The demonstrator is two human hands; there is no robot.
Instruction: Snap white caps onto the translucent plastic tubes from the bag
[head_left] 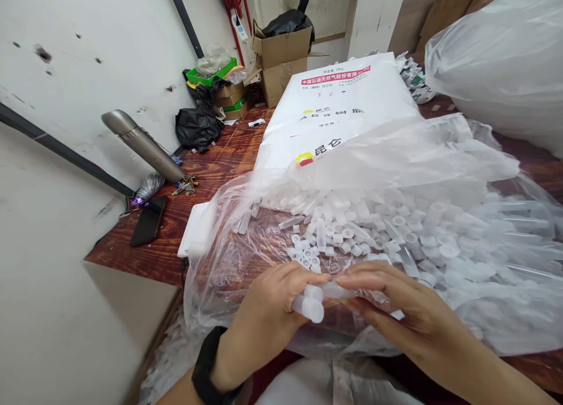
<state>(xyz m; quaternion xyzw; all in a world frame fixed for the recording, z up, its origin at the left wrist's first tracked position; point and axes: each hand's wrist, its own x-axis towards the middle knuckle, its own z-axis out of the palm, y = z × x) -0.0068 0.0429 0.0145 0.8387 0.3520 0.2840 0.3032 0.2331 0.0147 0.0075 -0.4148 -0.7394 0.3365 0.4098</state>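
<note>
My left hand (275,302), a black band on its wrist, is closed around a few translucent plastic tubes (310,306), whose ends stick out below the thumb. Fingertips of my right hand (391,296) pinch another translucent plastic tube (335,289), which the left fingers also touch at its other end. The two hands nearly meet over the front of the table. Just beyond them lies a heap of loose tubes and small white caps (347,233) on clear plastic sheeting (220,276). Part of the pinched tube is hidden by my fingers.
A printed white sack (334,108) lies behind the heap. On the left are a steel bottle (145,144), keys (187,185), a dark phone (148,220) and a white box-shaped device (193,229). A cardboard box (284,64) stands behind; a large plastic bag (501,64) bulges at the right.
</note>
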